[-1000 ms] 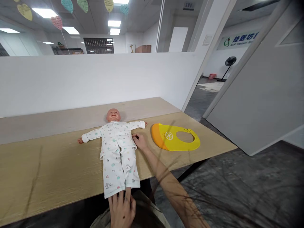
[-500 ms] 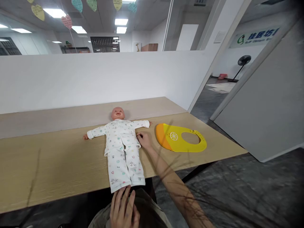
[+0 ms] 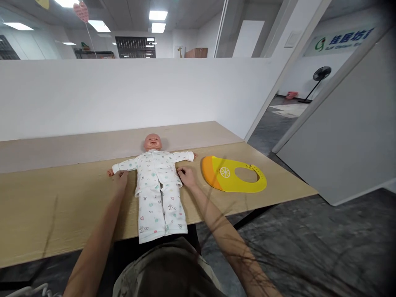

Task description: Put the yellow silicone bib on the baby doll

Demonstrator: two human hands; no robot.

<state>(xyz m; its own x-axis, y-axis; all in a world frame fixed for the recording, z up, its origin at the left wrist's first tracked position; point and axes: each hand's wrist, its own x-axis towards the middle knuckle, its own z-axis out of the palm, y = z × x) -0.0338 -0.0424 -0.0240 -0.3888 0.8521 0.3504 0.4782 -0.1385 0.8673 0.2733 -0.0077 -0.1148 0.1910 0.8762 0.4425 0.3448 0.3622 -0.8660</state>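
Observation:
A baby doll point(image 3: 152, 142) lies on its back on the table, arms spread, in a white patterned jacket point(image 3: 156, 169) and matching trousers point(image 3: 161, 214). My left hand point(image 3: 120, 180) is at the lower edge of the sleeve on the image's left, fingers bent together; whether they grip cloth is hard to see. On the other side, my right hand point(image 3: 187, 177) has its curled fingertips against the jacket's side edge, pinching there. To the right of that hand lies a yellow bib point(image 3: 230, 185) with an orange pocket, a citrus-slice print and a round neck opening.
The wooden table point(image 3: 71, 198) runs off to the left and ends at a corner on the right. A white half-wall point(image 3: 123, 95) stands behind it. A grey panel point(image 3: 346, 136) leans beyond the right edge; a black fan point(image 3: 321, 74) stands in the room past it.
My left hand has moved up from below the doll's feet to the sleeve on the left. My right hand stays by the jacket. The camera view has tipped slightly downward.

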